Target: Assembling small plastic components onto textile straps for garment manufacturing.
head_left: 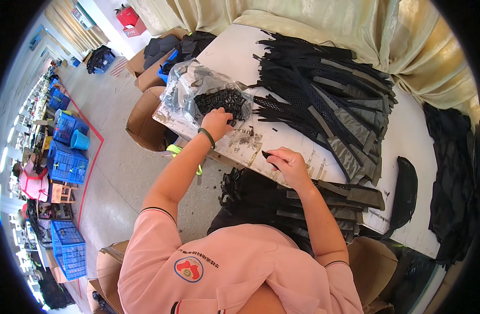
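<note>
My left hand is at the near edge of a clear plastic bag, which holds a heap of small black plastic pieces. Its fingers are bent together, and a small black piece shows at the fingertips; its exact kind is too small to tell. To the right, my right hand pinches the end of a black strap above the front edge of the white table. Beyond it lies a fanned pile of black mesh and grey fabric strips. More strips with grey ends lie across my lap.
A curved black fabric piece and a dark fabric stack lie on the table's right. Cardboard boxes stand at its left end. Blue crates line the floor behind a red line, where a person in pink sits. Curtains hang behind.
</note>
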A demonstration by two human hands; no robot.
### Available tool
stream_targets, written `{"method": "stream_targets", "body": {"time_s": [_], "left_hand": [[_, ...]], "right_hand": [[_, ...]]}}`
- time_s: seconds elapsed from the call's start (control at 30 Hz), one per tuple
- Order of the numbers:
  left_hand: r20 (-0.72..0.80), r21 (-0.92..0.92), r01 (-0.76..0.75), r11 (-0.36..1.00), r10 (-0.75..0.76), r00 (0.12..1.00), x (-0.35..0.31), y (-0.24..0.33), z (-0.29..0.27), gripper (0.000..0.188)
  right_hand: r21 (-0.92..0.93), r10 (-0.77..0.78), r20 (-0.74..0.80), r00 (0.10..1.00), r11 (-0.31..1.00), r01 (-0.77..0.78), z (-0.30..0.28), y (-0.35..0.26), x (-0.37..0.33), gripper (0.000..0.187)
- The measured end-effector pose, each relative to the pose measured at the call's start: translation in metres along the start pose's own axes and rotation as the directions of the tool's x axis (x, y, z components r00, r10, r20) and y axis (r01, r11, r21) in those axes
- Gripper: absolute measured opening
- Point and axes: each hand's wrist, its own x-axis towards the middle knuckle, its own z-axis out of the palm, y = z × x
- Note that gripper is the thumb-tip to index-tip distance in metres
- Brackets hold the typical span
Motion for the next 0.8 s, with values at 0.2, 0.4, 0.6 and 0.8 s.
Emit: {"method": "stream_targets", "body": {"time_s": [0.2,0.4,0.6,0.8], "left_hand": [[-0.145,0.001,-0.103,0.995,0.102,0.984,0.002,0.006,0.002,0.02],[0.116,-0.906,0.18,0.383,-0.183,0.976,-0.03,0.082,-0.029,0.013],[0.408,-0.624,0.411,-0.665,0.171,0.897,-0.069,0.127,-0.014,0.012],[0.375,-0.51,0.495,-0.703,0.336,0.864,-0.073,0.143,-0.006,0.022]], "right_hand": [[0.141,0.115,0.05,0.992,0.983,-0.121,-0.007,0.001,0.0,0.016],[0.205,0.167,0.022,0.986,0.964,-0.168,-0.016,0.0,-0.005,0.015],[0.249,0.082,0.04,0.996,0.964,-0.09,-0.019,-0.009,-0.009,0.015],[0.307,0.109,0.119,0.987,0.941,-0.141,-0.024,-0.016,-0.015,0.012]]}}
